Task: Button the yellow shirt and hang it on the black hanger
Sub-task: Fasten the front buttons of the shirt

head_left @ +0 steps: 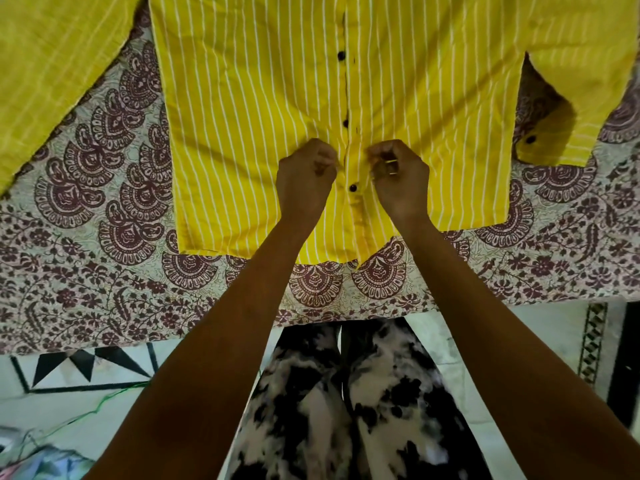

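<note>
Both hands pinch the front placket of the yellow shirt (249, 109), one on each side of the centre line. The left hand (304, 178) has its fingers curled into a tight grip on the left edge of the opening, knuckles up. The right hand (398, 174) curls the same way on the right edge, and a ring shows on one of its fingers. The two hands sit close together with only the narrow strip of the placket between them.

The shirt lies flat, front up, on a bed covered with a patterned bedsheet (104, 209) in maroon and cream, its hem nearest the person and its collar end out of view at the top. White stripes run the length of the cloth. A row of dark buttons runs along the placket: one button (353, 187) sits just below and between the hands, another (345, 123) just above them, and a third (341, 55) further up. Whether the button at the hands is through its hole cannot be told, since the fingers cover that spot.

One sleeve spreads to the left; the right sleeve (568, 109) folds down beside the body, with a dark cuff button (531, 139) on it. Below the bed edge, the person's black-and-white patterned trousers (363, 410) stand over a tiled floor (86, 372).
</note>
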A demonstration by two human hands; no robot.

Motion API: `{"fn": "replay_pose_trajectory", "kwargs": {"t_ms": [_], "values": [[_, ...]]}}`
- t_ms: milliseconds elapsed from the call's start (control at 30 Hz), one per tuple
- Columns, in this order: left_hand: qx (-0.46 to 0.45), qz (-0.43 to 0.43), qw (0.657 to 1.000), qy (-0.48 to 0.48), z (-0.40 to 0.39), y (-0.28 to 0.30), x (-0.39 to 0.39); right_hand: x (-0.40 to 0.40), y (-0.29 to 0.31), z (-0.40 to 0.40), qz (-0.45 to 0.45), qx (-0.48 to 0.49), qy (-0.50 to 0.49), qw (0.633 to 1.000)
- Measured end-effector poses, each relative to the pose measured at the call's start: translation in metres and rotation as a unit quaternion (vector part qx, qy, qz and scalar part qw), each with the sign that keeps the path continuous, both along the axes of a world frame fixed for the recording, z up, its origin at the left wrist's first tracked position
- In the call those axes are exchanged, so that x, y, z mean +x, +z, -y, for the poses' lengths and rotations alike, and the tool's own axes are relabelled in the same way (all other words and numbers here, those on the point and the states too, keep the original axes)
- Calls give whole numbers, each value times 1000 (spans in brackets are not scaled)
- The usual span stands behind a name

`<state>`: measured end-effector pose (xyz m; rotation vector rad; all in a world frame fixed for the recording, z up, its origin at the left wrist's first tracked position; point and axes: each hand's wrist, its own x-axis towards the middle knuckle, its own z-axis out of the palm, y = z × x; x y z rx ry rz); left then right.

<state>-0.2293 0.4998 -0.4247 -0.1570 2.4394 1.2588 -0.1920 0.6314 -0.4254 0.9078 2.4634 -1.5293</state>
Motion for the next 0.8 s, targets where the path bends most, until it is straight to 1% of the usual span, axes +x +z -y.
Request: {"fn": "replay_pose_trajectory", "kwargs": {"t_ms": [133, 200, 267, 367, 433, 500, 533, 567, 633, 667, 733, 800], "values": [[2, -2, 999, 33, -2, 6, -6, -10, 6, 1, -27, 36, 63, 997], [1, -7, 999, 39, -5, 5, -13, -18, 5, 3, -26, 71, 101, 992], [4, -9, 999, 33, -10, 4, -22, -29, 3, 7, 29, 121, 143, 982], [12, -13, 1000, 9, -22, -1, -35, -45, 1, 10, 129, 210, 210, 946], [-15, -8, 1000, -20, -29, -7, -42, -53, 1, 9, 160, 249, 221, 929], [-54, -9, 998, -41, -34, -12, -46, -56, -2, 7, 178, 261, 221, 923], [-65, -8, 997, -44, -35, -13, -47, -56, -4, 5, 170, 257, 214, 927], [-71, -4, 997, -43, -37, -15, -48, -54, -6, 2, 146, 238, 197, 940], [-90, 4, 995, -41, -40, -17, -49, -48, -10, -5, 68, 165, 130, 975], [-103, 4, 994, -42, -42, -18, -49, -45, -13, -9, 44, 123, 88, 988], [-128, 4, 991, -49, -45, -21, -49, -41, -17, -17, 49, 45, 25, 997], [-137, 5, 990, -45, -48, -22, -49, -40, -17, -19, 63, -36, -29, 997]]}}
